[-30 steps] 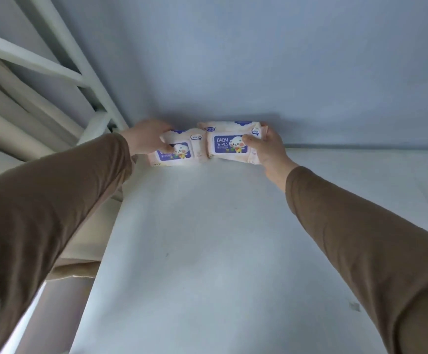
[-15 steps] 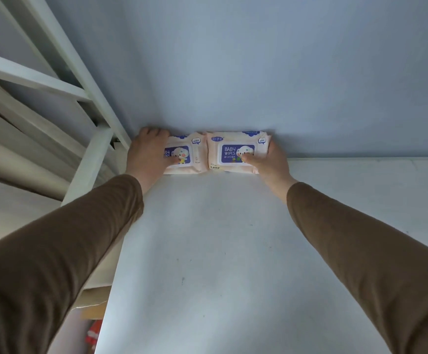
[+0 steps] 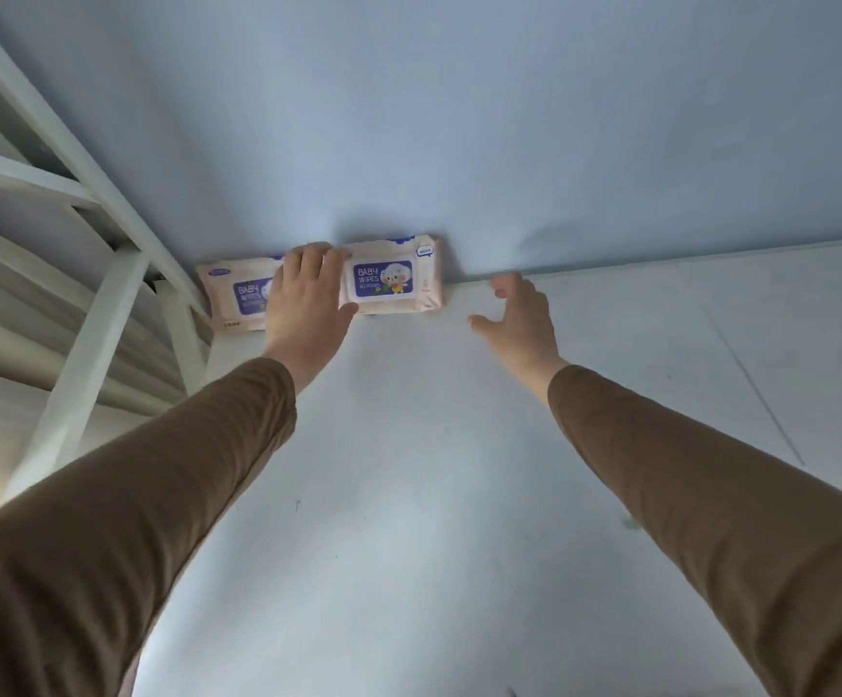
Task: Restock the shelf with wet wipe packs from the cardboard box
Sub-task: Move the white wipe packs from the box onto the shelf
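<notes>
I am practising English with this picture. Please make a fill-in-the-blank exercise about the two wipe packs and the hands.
1. ___ packs of baby wipes lie on the shelf.
2. The ___ hand rests flat on the left pack.
3. The right hand is open and holds ___.
4. The right pack sits against the ___ wall.

Missing words: two; left; nothing; blue

The right hand let go of the right pack and drew off toward 3 o'clock, fingers spread; the left hand slid across the left pack.
</notes>
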